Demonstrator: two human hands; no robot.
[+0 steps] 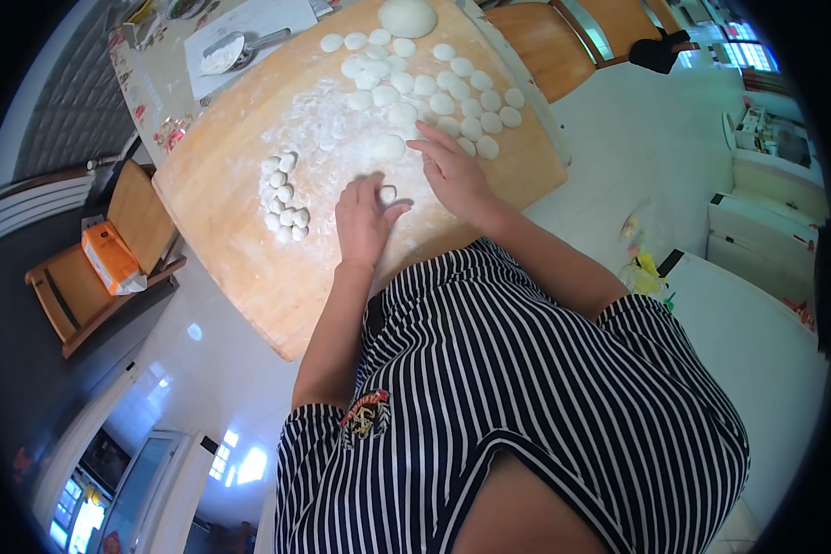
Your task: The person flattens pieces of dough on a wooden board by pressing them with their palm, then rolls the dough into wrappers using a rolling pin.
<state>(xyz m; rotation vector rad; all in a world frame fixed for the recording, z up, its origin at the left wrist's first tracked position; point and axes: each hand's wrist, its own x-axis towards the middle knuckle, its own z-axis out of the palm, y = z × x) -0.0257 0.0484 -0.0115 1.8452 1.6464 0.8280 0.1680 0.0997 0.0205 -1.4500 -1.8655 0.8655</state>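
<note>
On the floured wooden board, my left hand rests with its fingers apart, beside a small dough piece that lies near the thumb and index finger. My right hand is spread, its fingertips close to a flat dough round; whether they touch it I cannot tell. Several small dough balls form a cluster left of my left hand. Beyond my right hand, many flattened rounds cover the far right part of the board. A large dough mass sits at the far edge.
A metal scoop with flour lies on white paper over a flowered tablecloth. Wooden chairs stand left and at the upper right of the board. An orange package rests on the left chair.
</note>
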